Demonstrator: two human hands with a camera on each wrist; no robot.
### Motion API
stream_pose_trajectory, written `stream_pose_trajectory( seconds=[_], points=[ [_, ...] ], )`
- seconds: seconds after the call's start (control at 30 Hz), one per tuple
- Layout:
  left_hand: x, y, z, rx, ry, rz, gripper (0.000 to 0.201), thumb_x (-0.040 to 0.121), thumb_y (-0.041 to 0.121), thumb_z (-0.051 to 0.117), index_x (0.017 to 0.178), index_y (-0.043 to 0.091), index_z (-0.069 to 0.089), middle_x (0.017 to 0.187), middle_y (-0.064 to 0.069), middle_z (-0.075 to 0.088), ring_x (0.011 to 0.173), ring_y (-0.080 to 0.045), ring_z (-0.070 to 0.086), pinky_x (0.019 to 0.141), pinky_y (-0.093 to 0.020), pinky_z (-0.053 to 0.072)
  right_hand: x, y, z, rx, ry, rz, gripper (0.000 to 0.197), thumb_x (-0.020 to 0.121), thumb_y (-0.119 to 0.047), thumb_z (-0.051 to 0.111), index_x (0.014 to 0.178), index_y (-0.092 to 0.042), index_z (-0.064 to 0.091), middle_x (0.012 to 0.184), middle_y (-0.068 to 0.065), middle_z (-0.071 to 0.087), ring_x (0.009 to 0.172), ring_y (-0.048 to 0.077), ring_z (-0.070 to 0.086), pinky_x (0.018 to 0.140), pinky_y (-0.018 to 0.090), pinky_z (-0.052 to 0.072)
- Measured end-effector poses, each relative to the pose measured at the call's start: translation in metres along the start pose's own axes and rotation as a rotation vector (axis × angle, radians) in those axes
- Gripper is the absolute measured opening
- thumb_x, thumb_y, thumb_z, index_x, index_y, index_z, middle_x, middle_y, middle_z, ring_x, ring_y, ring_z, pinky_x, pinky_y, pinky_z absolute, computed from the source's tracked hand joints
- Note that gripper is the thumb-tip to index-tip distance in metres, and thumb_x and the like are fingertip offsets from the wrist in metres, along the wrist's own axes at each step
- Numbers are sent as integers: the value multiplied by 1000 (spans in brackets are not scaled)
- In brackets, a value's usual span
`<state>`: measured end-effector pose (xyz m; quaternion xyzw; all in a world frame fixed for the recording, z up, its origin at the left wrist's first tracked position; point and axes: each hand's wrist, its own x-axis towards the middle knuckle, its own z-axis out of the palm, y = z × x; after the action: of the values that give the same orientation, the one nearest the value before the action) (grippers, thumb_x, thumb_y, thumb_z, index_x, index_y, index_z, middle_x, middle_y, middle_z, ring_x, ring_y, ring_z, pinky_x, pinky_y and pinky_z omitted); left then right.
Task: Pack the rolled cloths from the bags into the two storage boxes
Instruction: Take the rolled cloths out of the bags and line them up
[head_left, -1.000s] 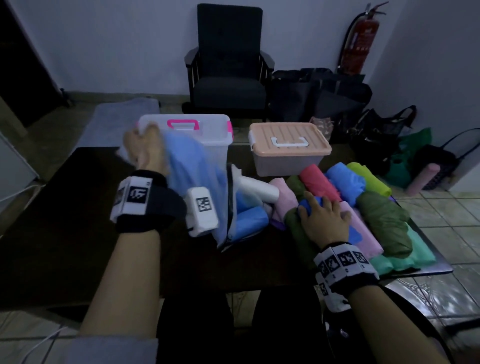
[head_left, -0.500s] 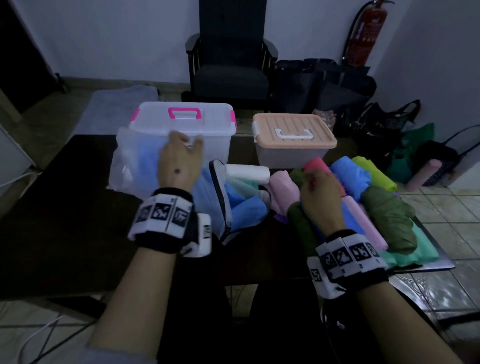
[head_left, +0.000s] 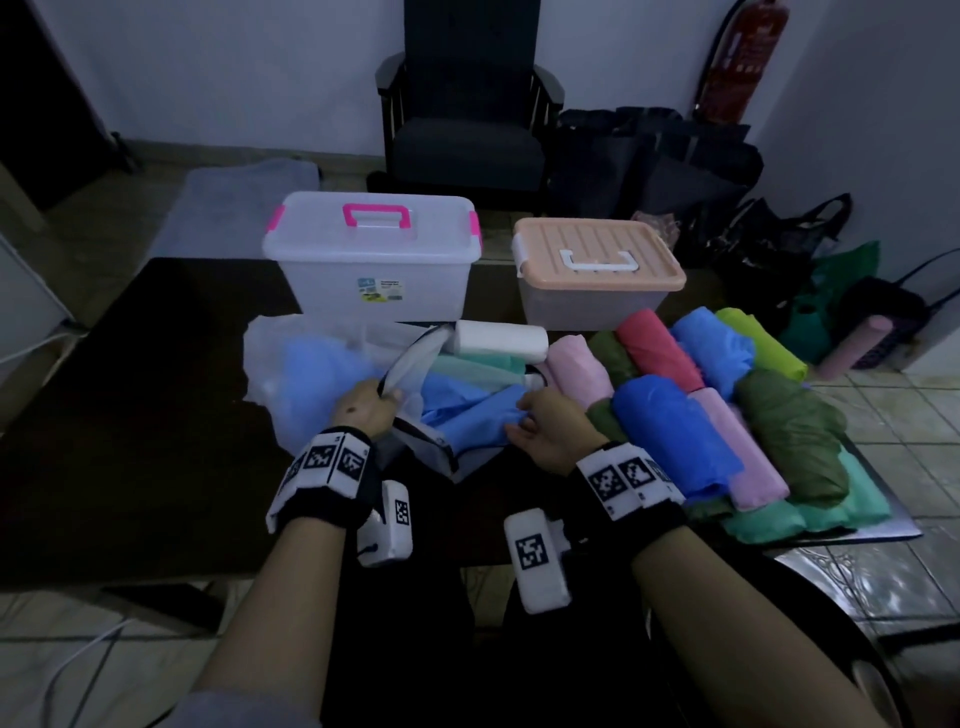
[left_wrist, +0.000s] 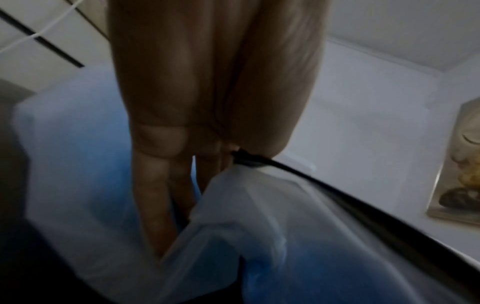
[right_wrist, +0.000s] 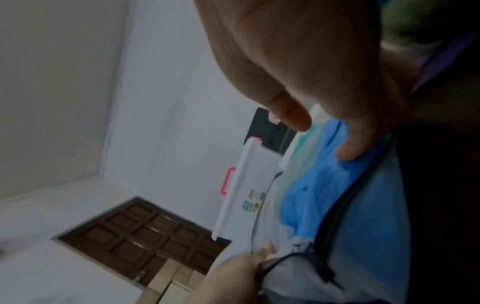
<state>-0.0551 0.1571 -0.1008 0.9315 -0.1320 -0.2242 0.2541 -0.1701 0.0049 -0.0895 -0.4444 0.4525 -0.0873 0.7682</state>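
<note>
A translucent zip bag (head_left: 291, 374) with a black rim lies open on the dark table (head_left: 130, 415), in front of the boxes. My left hand (head_left: 371, 402) pinches that rim (left_wrist: 259, 162) between thumb and fingers. Inside the bag lie a blue rolled cloth (head_left: 467, 421), a teal one (head_left: 478, 366) and a white one (head_left: 501, 338). My right hand (head_left: 524, 421) curls its thumb and fingers round the end of the blue cloth (right_wrist: 319, 185). Behind stand a clear box with pink handle (head_left: 374, 249) and a peach-lidded box (head_left: 597, 260), both with lids on.
Several rolled cloths (head_left: 717, 415) in pink, blue, red and green are piled on the table's right side. A dark armchair (head_left: 467, 130), black bags (head_left: 654, 156) and a fire extinguisher (head_left: 737, 62) stand behind by the wall. Tiled floor lies to the right.
My left hand came down from the top of the bag to its zip rim. My right hand left the pile and moved left onto the blue cloth in the bag.
</note>
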Motion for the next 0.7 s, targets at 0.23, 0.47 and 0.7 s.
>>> stream_pose_trajectory(
  seconds=[0.23,0.47,0.7],
  points=[
    [-3,-5,8,-181,6,31,36,99,25,41,122,2,56,119,-23,58,109,-36,55,94,-39,45,0,4,4,-232,59,-3,39,97,-15,45,132,2,42,134,19,49,122,31,49,87,30,44],
    [-5,-6,8,-152,-52,78,36,99,28,40,114,0,58,114,-22,60,107,-35,55,90,-36,42,4,6,13,-131,-89,88,20,86,-7,64,104,-2,57,77,10,54,71,19,54,77,31,50],
    [-6,-11,10,-389,-97,71,34,99,29,42,111,5,62,114,-19,63,106,-32,59,98,-43,44,6,26,37,-42,-288,-41,24,79,-5,71,99,-9,59,98,9,67,87,21,64,73,32,55]
  ],
)
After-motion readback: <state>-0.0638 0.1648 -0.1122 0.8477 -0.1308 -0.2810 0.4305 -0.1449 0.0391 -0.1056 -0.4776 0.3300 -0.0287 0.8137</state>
